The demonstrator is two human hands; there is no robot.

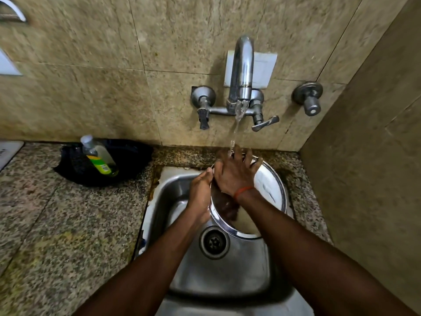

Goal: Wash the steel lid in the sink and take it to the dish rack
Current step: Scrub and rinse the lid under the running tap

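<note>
A round steel lid [271,190] is held tilted over the steel sink [175,192], its shiny face towards me. My left hand [200,192] grips the lid's left rim. My right hand [234,172] lies flat on the lid's upper face with fingers spread, an orange thread around its wrist. Water runs from the wall tap [242,71] onto the fingers of my right hand and the lid's top edge.
The sink drain [214,242] lies below the lid. On the granite counter [57,224] to the left sits a black dish [123,160] holding a dish soap bottle [98,156]. A tiled wall stands close on the right. No dish rack is in view.
</note>
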